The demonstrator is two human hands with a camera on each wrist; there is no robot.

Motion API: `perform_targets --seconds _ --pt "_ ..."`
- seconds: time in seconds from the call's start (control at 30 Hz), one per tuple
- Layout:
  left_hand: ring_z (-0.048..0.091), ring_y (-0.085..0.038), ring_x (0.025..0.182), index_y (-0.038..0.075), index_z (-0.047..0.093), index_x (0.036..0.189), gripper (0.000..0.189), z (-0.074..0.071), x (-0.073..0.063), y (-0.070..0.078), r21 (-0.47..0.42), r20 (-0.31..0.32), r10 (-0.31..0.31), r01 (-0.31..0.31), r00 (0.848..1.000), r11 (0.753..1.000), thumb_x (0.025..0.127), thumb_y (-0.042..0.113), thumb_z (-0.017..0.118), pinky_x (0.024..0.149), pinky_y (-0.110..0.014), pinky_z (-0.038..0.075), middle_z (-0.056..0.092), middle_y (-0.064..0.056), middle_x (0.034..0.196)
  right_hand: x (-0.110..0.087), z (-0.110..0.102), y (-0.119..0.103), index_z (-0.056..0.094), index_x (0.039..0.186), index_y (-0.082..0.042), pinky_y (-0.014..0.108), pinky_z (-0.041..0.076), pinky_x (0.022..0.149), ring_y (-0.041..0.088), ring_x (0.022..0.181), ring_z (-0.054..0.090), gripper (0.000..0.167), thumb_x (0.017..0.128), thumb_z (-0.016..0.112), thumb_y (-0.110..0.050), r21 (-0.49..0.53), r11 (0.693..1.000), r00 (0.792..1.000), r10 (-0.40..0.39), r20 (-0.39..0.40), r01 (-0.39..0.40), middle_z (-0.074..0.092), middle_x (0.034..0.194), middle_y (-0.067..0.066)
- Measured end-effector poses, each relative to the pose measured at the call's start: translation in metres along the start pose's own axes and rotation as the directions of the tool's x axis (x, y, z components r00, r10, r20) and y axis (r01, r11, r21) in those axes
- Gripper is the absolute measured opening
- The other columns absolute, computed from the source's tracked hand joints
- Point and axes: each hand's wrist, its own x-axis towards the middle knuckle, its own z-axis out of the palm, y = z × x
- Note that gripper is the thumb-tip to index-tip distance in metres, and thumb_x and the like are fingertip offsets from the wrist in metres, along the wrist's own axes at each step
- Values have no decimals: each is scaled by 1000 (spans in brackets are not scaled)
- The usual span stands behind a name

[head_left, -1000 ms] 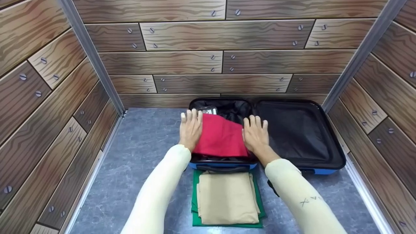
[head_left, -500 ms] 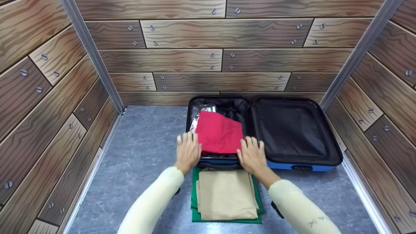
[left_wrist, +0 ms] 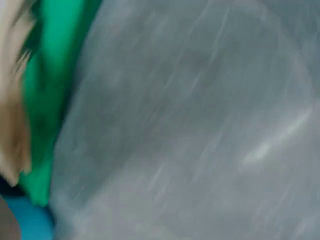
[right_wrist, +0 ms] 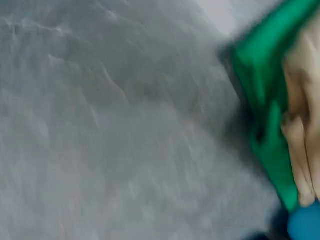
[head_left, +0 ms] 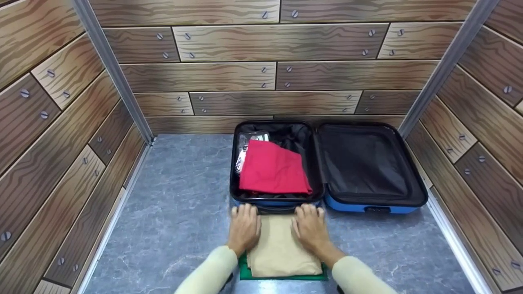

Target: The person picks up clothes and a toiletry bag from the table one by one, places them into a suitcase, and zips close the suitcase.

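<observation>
In the head view, a folded tan cloth (head_left: 282,253) lies on a folded green cloth (head_left: 286,278) in front of an open suitcase (head_left: 261,201). My left hand (head_left: 244,228) is over the far left corner of the tan cloth, fingers slightly bent beside the suitcase handle. My right hand (head_left: 312,229) is in the same pose over the far right corner. Both wrist views are blurred; the edges of the tan cloth (right_wrist: 305,100) and green cloth (left_wrist: 50,100) show there. Inside the suitcase's left half lies a folded red cloth (head_left: 276,169).
Beside the red cloth in the suitcase is a clear plastic packet (head_left: 245,149). The suitcase's black-lined other half (head_left: 367,163) lies flat to the right, near the right wall. Wood-patterned panels (head_left: 229,77) enclose the grey floor (head_left: 175,196) at the back and both sides.
Both hands have left the sides of the red cloth and drawn back toward the body, down to the tan cloth. The red cloth stays in the suitcase.
</observation>
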Motion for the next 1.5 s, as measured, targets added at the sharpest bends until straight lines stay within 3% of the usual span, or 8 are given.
perform_targets --seconds 0.13,0.27,0.4,0.6,0.97,1.23,1.37,1.5 --pt "49 -28 84 5 57 99 27 17 -19 13 7 -6 -70 70 998 998 89 31 53 81 -45 37 52 -9 89 -21 11 -13 60 112 -3 53 35 85 34 103 51 38 89 56 -32 6 997 991 71 111 -72 57 108 15" --pt "49 -29 83 3 58 100 35 28 -25 20 23 37 -169 169 985 985 92 35 48 76 -44 37 54 -12 90 -26 14 -17 56 127 -1 59 35 93 36 119 48 51 92 53 -38 -27 988 964 152 216 -150 55 123 18" --pt "48 -30 82 3 58 100 38 31 -22 23 35 109 -177 174 978 984 96 38 46 76 -44 36 54 -13 90 -24 13 -15 55 131 0 60 33 100 37 127 45 53 94 51 -38 -62 984 952 175 253 -164 55 129 18" --pt "46 -29 78 9 54 89 33 29 -22 22 19 152 -185 184 971 983 96 39 44 74 -43 35 51 -10 82 -25 11 -15 57 129 1 59 33 97 37 124 47 52 94 50 -36 -59 986 957 167 236 -158 56 127 19" --pt "47 -29 85 7 58 101 31 23 -16 24 72 167 -39 28 985 997 100 32 40 85 -46 36 54 -11 91 -26 12 -13 58 128 1 59 34 96 38 121 47 52 92 50 -35 -58 986 962 166 217 -158 55 126 19" --pt "37 -26 73 10 48 85 21 27 -15 20 29 41 3 -4 999 1000 92 30 44 74 -42 32 42 -8 78 -24 12 -13 59 127 1 58 33 95 37 120 47 52 91 49 -36 -60 986 967 163 196 -154 56 125 19" --pt "38 -26 73 12 46 83 21 21 -12 17 12 35 80 -81 996 997 91 32 47 75 -41 33 41 -6 79 -24 12 -13 58 129 1 59 35 96 37 121 47 53 92 51 -36 -49 987 967 158 198 -151 56 127 19" --pt "41 -26 75 14 45 83 23 9 -9 16 -26 43 202 -201 978 979 90 35 49 78 -41 32 42 -5 80 -28 11 -13 59 127 0 59 37 93 37 117 50 52 91 53 -36 -35 992 979 128 159 -124 57 123 19"
